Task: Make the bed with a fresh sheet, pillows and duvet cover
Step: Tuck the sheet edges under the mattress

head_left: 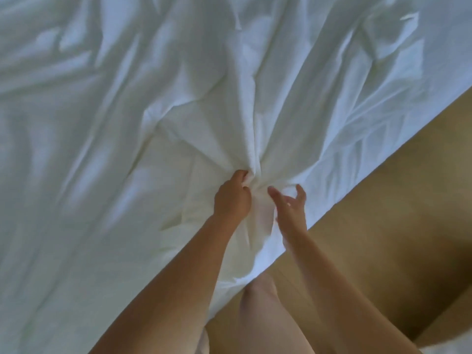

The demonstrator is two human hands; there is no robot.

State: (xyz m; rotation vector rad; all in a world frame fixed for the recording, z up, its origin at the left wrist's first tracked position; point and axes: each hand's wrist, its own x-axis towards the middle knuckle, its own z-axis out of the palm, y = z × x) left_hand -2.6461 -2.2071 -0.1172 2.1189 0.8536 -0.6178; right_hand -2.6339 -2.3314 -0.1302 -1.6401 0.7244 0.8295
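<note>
A white, heavily creased duvet cover [178,111] spreads over the bed and fills most of the view. Near its front edge my left hand [233,196] grips a bunched fold of the fabric, and the wrinkles fan out from that spot. Just to its right, my right hand [290,204] hovers with spread, slightly bent fingers over the cloth and holds nothing. Both forearms reach in from the bottom of the frame. No pillows are in view.
The bed's edge runs diagonally from upper right to lower middle. Beyond it lies tan flooring [383,200]. My bare leg [258,310] stands against the bed's side. A bit of white cloth [449,350] shows at the bottom right corner.
</note>
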